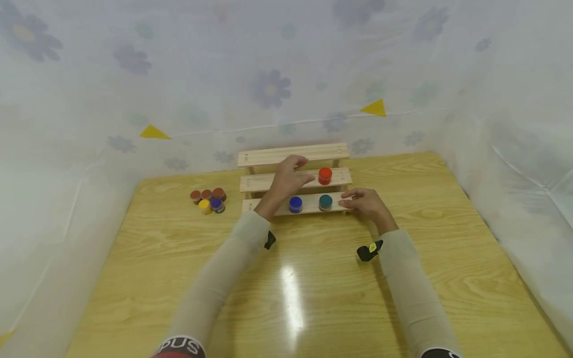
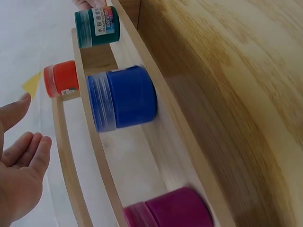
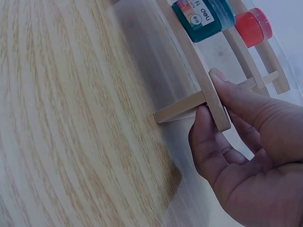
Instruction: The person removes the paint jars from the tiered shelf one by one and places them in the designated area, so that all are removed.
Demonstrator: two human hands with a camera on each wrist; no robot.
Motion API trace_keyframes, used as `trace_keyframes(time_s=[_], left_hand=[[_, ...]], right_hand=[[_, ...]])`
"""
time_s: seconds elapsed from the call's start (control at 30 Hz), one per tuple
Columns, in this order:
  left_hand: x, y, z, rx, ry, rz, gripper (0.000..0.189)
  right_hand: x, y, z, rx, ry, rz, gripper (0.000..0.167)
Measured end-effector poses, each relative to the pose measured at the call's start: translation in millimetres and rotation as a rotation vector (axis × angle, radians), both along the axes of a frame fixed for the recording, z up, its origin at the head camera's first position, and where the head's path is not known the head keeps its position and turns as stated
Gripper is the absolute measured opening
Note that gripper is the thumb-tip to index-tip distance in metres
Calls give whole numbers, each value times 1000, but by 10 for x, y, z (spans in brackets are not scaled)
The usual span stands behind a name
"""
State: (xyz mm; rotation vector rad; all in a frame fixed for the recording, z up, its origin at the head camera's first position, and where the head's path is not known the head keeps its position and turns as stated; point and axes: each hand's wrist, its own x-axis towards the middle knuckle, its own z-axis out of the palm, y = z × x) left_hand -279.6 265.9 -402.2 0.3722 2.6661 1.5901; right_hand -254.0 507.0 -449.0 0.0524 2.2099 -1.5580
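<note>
The rack (image 1: pixel 291 155) stood on the surface (image 1: pixel 333 298), the right hand (image 1: pixel 366 203) pinching its lowest step's (image 1: pixel 310 201) right end. The left hand (image 1: pixel 286 180) — loose and free — hovered by the red jar (image 1: pixel 325 175) on the middle step (image 1: pixel 256 184), one above the blue jar (image 1: pixel 295 204) and green jar (image 1: pixel 325 202).

2 beige sleeves (image 1: pixel 219 276); 2 black wrist cameras (image 1: pixel 365 254), right with yellow sticker (image 1: pixel 373 247).
</note>
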Motion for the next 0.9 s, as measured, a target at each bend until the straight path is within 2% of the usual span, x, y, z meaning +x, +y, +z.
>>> trace_keyframes(time_s=[0.07, 0.23, 0.3, 0.4, 0.57, 0.9], left_hand=[[-5, 36, -13, -14, -2, 1, 51], [-16, 123, -37, -64, 15, -18, 53], [-21, 157, -47, -99, 17, -22, 54], [-35, 203, -63, -134, 5, -14, 53], [-53, 272, -76, -124, -28, 3, 49], [-36, 386, -73, -165, -47, -4, 47]], right_hand=[[7, -10, 24, -5, -12, -4, 45], [-80, 52, -167, 0, -13, -15, 49], [-83, 58, -192, 9, -5, -13, 51], [-74, 58, -200, 16, 10, -13, 52], [-60, 61, -205, 7, 22, -23, 51], [-45, 67, -210, 19, 14, -27, 51]])
